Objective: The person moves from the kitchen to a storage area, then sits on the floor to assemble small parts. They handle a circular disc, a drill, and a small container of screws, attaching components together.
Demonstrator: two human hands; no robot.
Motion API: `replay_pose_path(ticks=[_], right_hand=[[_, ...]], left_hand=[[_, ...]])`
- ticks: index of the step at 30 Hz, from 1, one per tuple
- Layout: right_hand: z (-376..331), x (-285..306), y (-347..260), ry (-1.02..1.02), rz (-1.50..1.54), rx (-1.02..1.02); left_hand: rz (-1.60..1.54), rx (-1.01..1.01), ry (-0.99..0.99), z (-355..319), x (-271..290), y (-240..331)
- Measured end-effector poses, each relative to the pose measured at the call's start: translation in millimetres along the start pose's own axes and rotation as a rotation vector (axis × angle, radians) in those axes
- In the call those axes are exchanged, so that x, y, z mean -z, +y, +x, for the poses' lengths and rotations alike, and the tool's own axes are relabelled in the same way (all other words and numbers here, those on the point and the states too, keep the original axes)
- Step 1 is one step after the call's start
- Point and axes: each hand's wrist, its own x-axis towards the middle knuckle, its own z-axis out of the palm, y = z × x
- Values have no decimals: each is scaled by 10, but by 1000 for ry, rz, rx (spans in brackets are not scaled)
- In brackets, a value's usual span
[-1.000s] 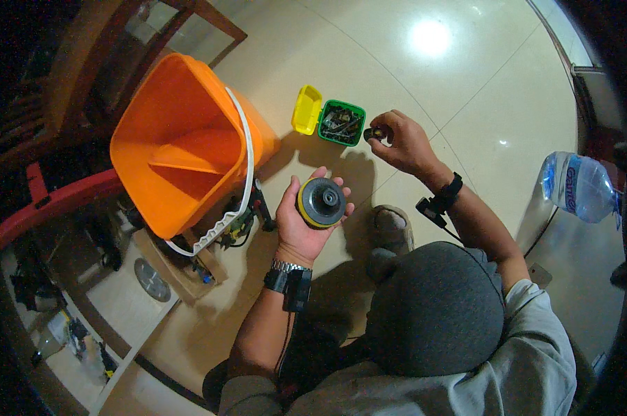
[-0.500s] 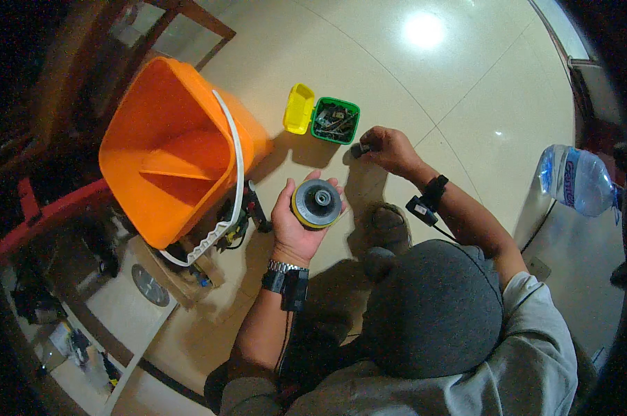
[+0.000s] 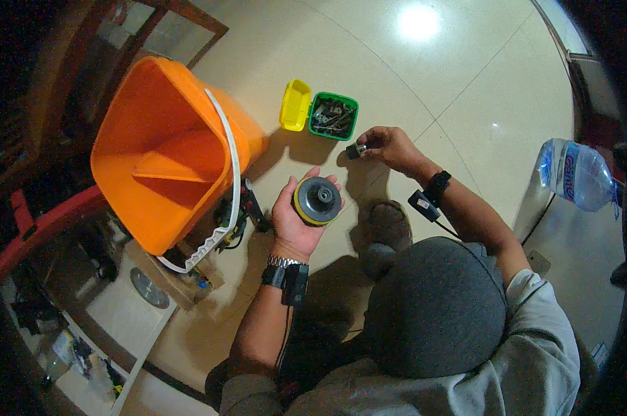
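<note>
My left hand lies palm up with its fingers curled around a round backing pad. The pad is dark grey with a yellow edge, and a raised threaded hub shows at its centre. Over to the right, my right hand pinches a small dark cylindrical piece with a shiny metal part; its exact kind cannot be made out. That piece is held just below a small green box with a yellow lid hinged open to its left. Screws and small metal parts fill the box.
A large orange bucket with a white handle stands tilted in view at left. Dark tools lie beside it. At the right is a clear plastic water bottle. A shoe rests on the tiled floor.
My right hand has turned the small dark piece slightly, so its metal part shows more. The backing pad is tilted a little differently in my left hand. The view has shifted slightly.
</note>
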Motion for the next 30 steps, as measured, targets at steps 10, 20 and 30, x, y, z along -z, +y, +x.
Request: replay_pose_path(ticks=[10,20,30], right_hand=[[-27,-335,-100,-94,-29,38],[63,-832,-21,-62,131,52],[174,-1089,-90,-140,-12,224]], left_hand=[[-47,10,-88,68,99,35],[-58,0,-88,-1,200,82],[-50,-22,-175,-29,163,96]])
